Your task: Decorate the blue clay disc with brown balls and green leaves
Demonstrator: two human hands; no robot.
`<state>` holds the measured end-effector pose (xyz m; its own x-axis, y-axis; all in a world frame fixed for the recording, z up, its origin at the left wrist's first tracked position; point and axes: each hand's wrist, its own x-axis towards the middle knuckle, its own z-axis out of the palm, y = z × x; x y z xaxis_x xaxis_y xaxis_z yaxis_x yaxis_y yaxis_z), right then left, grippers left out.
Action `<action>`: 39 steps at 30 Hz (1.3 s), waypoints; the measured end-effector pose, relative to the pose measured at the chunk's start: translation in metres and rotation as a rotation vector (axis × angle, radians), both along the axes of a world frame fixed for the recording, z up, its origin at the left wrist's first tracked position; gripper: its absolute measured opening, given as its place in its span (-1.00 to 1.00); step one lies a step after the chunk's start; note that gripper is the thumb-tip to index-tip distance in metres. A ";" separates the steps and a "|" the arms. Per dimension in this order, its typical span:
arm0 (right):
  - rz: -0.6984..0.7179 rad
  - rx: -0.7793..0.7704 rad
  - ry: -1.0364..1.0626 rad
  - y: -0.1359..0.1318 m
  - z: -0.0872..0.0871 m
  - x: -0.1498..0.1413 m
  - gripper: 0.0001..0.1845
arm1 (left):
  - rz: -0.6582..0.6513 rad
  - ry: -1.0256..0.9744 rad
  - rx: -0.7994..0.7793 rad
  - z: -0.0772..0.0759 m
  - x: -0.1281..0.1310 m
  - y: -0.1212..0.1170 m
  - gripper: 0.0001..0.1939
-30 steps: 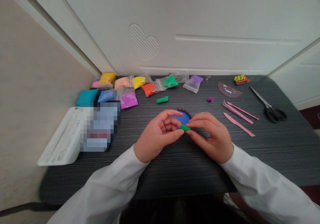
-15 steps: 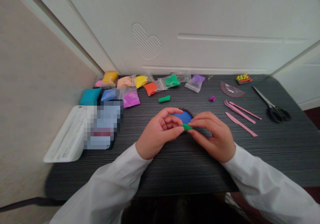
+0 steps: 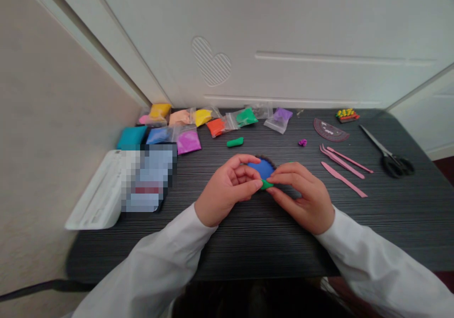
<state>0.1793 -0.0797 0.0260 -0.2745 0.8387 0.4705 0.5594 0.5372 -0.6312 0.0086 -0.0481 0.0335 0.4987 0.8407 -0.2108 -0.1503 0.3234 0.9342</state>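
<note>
A small piece of green modelling clay (image 3: 266,185) is pinched between the fingertips of my left hand (image 3: 231,185) and my right hand (image 3: 301,190). Just behind it lies a round blue clay disc (image 3: 261,168) with a dark, bumpy rim; my fingers cover parts of its edge. Both hands are closed, thumbs toward me and forefingers on the far side. Farther back on the table rests a short green clay roll (image 3: 235,142). A tiny crumpled purple clay bit (image 3: 302,142) lies to the right of that roll.
Bagged clays, such as a magenta pack (image 3: 188,141), line the back left. A phone (image 3: 149,178) and a white case (image 3: 102,190) lie at left. Pink modelling tools (image 3: 344,179), a protractor (image 3: 330,130), scissors (image 3: 388,153) and a small yellow-topped piece (image 3: 347,115) are at right.
The view has shifted slightly, so everything sits a little lower and to the right. Both hands keep their pinch on the green clay, with only slight finger movement.
</note>
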 end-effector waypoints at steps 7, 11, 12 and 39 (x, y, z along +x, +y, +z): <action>0.012 -0.015 -0.020 0.003 0.002 0.005 -0.77 | 0.015 0.035 0.078 -0.004 -0.004 0.005 -0.69; 0.049 -0.106 -0.132 0.013 0.011 0.028 -0.80 | 0.145 0.030 0.137 -0.009 -0.011 0.016 -0.77; 0.076 -0.146 -0.177 0.016 0.013 0.035 -0.81 | 0.176 0.022 0.143 -0.009 -0.012 0.019 -0.78; -0.121 -0.165 -0.527 0.040 -0.023 0.067 -0.68 | 0.324 0.044 0.198 -0.028 -0.020 0.039 -0.84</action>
